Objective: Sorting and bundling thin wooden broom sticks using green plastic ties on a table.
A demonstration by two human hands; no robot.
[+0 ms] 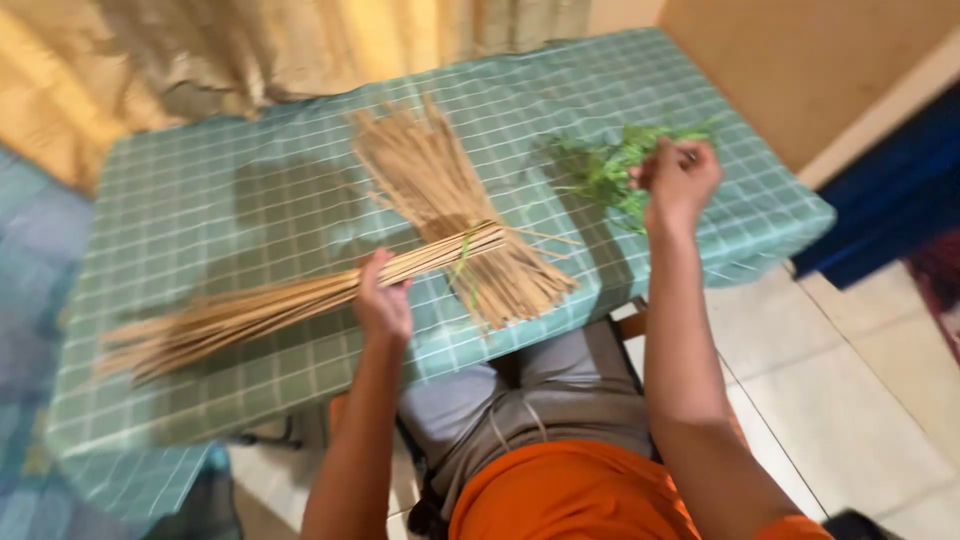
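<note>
- Tan, dry, thin straw-like sticks make up the long bundle [300, 298] that my left hand [383, 300] has closed around near its middle; it lies slantwise across the counter [200, 200], one end crossing a second fanned bundle of the same tan sticks [440, 200].
- My right hand [680, 180] is raised and curled round a sprig of the green leafy stems [610, 170] heaped on the counter's right side; how firmly it pinches I can't tell through the blur.
- Risk, as I judge it: the held bundle looks only loosely bound by a thin green tie [465, 255], so sticks could slide out or snag the fanned bundle.
- Leaves near the counter's edge could drop onto the pale tiled floor [850, 400].
- Counter wears a teal checked cloth; beige curtain [300, 40] behind, a blue surface at right.
</note>
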